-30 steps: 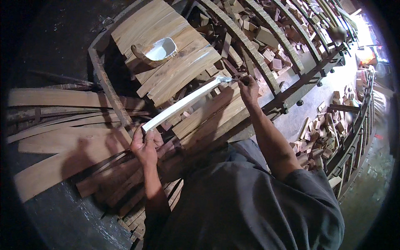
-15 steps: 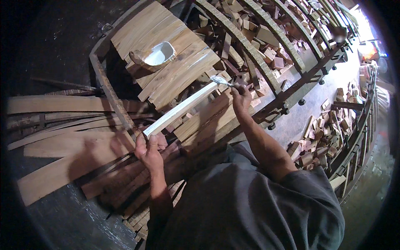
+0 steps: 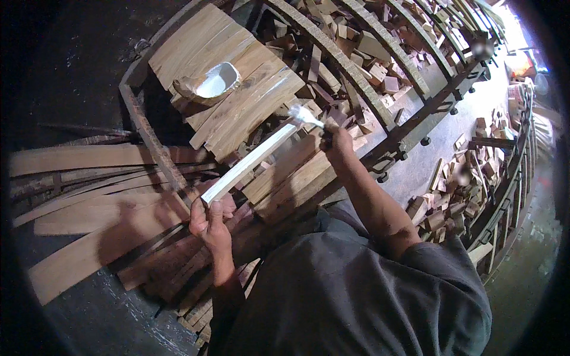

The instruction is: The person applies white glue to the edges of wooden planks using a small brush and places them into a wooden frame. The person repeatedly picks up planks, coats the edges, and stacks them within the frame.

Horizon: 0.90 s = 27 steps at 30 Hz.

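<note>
My left hand (image 3: 211, 224) is closed round the near end of a wooden strip (image 3: 254, 164), whose upper edge is coated with wet white glue. My right hand (image 3: 336, 141) grips a brush (image 3: 305, 115) with white-covered bristles, held at the strip's far end. Whether the bristles touch the wood I cannot tell. Beyond the strip, a cut-open tub (image 3: 218, 81) of white glue rests on a panel of joined boards (image 3: 261, 77); its rim is crusted brown.
Long planks (image 3: 101, 222) lie to the left. Metal rack bars (image 3: 332, 50) curve over piles of wood offcuts (image 3: 371, 47) at the back. A steel rail (image 3: 409, 139) runs diagonally on the right, with more offcuts (image 3: 454, 202) past it. Several boards (image 3: 297, 178) lie under the strip.
The brush has shifted slightly left and off the strip's far end, its bristles now turned more broadly to view. The whole view has shifted a little; my left hand keeps its grip.
</note>
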{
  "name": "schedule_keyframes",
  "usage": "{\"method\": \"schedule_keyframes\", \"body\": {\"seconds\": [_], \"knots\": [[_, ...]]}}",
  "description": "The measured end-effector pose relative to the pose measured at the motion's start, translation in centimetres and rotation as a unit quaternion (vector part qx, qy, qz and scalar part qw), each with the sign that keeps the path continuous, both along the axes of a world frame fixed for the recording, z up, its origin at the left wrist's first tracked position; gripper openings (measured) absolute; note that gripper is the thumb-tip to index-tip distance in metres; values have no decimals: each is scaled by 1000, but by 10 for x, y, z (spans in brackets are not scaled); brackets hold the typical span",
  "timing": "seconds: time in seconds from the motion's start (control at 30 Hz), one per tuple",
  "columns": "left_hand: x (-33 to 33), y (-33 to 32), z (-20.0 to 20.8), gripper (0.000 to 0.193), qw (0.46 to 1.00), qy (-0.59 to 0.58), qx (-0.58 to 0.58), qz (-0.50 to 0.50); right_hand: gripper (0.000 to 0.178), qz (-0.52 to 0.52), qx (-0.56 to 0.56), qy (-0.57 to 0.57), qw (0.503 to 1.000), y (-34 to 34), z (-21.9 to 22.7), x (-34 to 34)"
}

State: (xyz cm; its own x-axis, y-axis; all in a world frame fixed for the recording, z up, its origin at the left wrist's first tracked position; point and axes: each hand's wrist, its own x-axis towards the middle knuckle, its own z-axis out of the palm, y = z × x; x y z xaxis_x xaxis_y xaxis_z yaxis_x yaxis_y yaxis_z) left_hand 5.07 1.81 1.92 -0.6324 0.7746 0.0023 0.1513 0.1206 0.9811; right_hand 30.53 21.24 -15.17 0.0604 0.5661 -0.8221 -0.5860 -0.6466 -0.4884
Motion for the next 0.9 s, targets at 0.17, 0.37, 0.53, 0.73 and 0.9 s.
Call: {"method": "schedule_keyframes", "body": {"seconds": [0.17, 0.37, 0.53, 0.73, 0.9], "knots": [[-5, 1, -4, 25, 1000, -21, -11, 19, 18, 31, -62, -61, 996, -21, -15, 5], [-13, -4, -7, 28, 1000, -9, -18, -11, 13, 47, 56, -184, 980, -29, -6, 36], [-18, -4, -9, 23, 1000, -19, -22, -10, 13, 154, 315, -361, 864, -5, 19, 27], [-19, -2, -3, 27, 998, -2, -37, -44, 8, 260, 360, -571, 691, 32, -3, 26], [-19, -7, -5, 30, 999, 20, -27, -42, 7, 289, 425, -598, 615, 45, 14, 22]]}}
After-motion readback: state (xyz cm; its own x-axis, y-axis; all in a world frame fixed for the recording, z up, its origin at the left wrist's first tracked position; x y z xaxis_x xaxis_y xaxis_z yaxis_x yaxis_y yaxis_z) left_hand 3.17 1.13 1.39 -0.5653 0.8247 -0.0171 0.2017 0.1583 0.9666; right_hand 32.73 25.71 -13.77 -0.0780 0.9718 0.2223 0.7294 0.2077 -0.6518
